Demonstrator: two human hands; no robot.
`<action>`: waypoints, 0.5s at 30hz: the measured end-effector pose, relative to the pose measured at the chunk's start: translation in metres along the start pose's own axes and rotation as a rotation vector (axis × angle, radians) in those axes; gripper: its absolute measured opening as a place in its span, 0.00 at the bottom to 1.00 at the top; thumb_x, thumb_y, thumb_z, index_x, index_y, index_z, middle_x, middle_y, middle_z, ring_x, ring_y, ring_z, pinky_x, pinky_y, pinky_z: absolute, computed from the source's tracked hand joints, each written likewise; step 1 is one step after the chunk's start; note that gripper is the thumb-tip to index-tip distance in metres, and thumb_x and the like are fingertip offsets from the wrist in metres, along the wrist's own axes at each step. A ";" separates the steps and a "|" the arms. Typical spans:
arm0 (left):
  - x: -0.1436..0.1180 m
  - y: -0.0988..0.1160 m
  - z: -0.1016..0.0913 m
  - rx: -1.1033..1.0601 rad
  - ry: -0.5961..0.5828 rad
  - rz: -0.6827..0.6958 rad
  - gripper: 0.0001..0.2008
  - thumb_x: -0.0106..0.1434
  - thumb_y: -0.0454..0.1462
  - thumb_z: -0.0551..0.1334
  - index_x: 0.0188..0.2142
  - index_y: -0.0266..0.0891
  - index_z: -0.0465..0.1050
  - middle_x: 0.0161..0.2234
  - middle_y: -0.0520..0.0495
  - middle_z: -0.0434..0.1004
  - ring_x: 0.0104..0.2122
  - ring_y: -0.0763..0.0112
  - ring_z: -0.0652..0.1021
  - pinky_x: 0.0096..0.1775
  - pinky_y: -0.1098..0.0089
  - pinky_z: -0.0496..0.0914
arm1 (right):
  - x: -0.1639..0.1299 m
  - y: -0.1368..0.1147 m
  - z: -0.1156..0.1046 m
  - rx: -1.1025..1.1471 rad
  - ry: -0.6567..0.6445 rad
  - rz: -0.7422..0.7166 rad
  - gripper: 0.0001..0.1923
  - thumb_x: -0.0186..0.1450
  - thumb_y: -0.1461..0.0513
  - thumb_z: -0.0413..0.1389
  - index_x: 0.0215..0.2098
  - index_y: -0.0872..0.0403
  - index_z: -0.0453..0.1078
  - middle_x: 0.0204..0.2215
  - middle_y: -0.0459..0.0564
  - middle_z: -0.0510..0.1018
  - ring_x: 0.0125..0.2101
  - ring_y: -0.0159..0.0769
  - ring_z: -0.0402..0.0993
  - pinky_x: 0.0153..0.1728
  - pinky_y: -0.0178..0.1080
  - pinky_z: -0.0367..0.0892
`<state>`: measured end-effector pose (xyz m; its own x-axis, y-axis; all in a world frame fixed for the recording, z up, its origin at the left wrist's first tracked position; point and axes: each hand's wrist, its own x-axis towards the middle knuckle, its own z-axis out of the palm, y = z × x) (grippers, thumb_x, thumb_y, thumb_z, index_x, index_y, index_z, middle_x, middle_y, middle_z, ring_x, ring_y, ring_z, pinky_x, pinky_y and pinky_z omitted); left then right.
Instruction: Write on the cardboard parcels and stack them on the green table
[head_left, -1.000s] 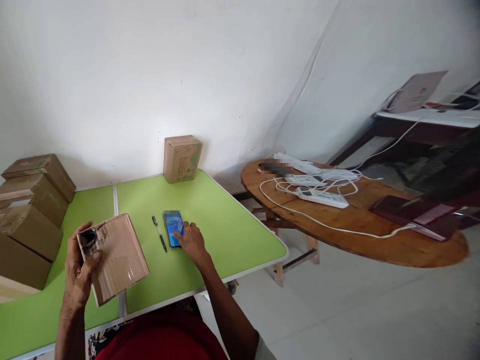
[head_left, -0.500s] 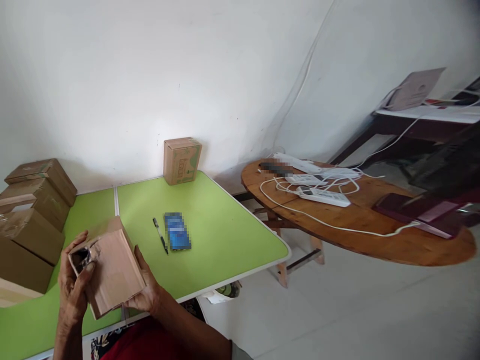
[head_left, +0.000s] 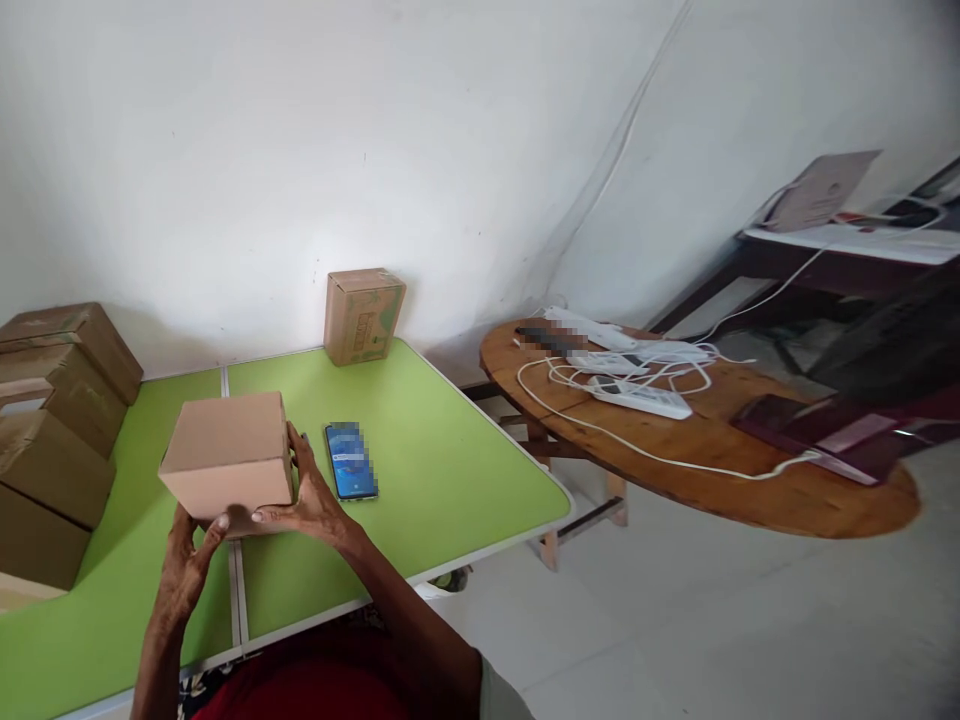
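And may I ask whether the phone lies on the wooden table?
No, the phone lies on the green table, right of the held box.

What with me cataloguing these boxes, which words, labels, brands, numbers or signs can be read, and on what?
None can be read.
Printed cardboard box by the wall: lettering too small and blurred.
Smartphone: display too small, partly pixelated.
Grey panel at far right: mark too blurred.
Held cardboard box: no print on the sides showing.

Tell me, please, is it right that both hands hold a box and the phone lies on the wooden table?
Not quite: the head view shows the phone on the green table; the left hand and right hand do hold a box.
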<state>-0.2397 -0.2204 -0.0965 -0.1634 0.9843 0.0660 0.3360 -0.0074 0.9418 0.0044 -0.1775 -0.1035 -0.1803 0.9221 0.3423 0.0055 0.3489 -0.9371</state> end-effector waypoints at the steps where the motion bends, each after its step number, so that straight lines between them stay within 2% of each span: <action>1: 0.000 -0.005 0.002 0.004 -0.016 -0.016 0.50 0.53 0.72 0.71 0.61 0.40 0.77 0.60 0.28 0.83 0.62 0.33 0.81 0.62 0.37 0.76 | -0.004 0.008 -0.003 -0.055 -0.006 -0.017 0.82 0.51 0.39 0.82 0.87 0.42 0.38 0.84 0.63 0.50 0.82 0.68 0.46 0.80 0.70 0.49; 4: 0.001 -0.022 -0.004 -0.021 -0.052 0.013 0.51 0.55 0.69 0.72 0.68 0.44 0.71 0.66 0.29 0.80 0.62 0.36 0.81 0.61 0.41 0.78 | -0.021 0.028 -0.010 -0.161 -0.004 -0.020 0.78 0.53 0.38 0.81 0.87 0.42 0.41 0.84 0.64 0.51 0.82 0.71 0.47 0.79 0.73 0.48; 8: 0.008 -0.041 -0.020 -0.011 -0.061 0.011 0.53 0.57 0.67 0.74 0.74 0.51 0.63 0.70 0.31 0.76 0.65 0.35 0.80 0.63 0.38 0.77 | -0.037 0.035 -0.007 -0.147 0.029 0.028 0.76 0.55 0.38 0.80 0.87 0.43 0.42 0.81 0.66 0.58 0.79 0.68 0.58 0.76 0.70 0.60; 11: 0.018 -0.055 -0.030 0.089 -0.074 -0.042 0.49 0.56 0.67 0.74 0.70 0.47 0.70 0.62 0.30 0.83 0.62 0.30 0.82 0.63 0.29 0.74 | -0.028 0.021 0.000 -0.100 -0.019 0.025 0.76 0.54 0.38 0.80 0.87 0.45 0.44 0.79 0.66 0.62 0.78 0.68 0.58 0.78 0.70 0.55; 13: 0.028 -0.062 -0.038 0.163 -0.068 -0.051 0.45 0.57 0.67 0.74 0.65 0.45 0.77 0.57 0.29 0.85 0.59 0.25 0.82 0.60 0.23 0.74 | -0.011 0.006 0.001 -0.042 -0.094 0.099 0.79 0.51 0.37 0.81 0.87 0.47 0.44 0.80 0.66 0.59 0.80 0.71 0.52 0.79 0.72 0.50; 15: 0.043 -0.062 -0.044 0.222 0.012 0.009 0.41 0.60 0.67 0.70 0.63 0.46 0.80 0.56 0.31 0.86 0.60 0.23 0.81 0.59 0.20 0.74 | 0.008 -0.009 -0.005 0.046 -0.158 0.200 0.82 0.48 0.38 0.82 0.87 0.46 0.43 0.81 0.65 0.55 0.80 0.72 0.51 0.78 0.72 0.52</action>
<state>-0.3081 -0.1850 -0.1375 -0.1703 0.9822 0.0790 0.5335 0.0245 0.8455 0.0079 -0.1721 -0.0918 -0.3319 0.9330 0.1388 0.0120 0.1513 -0.9884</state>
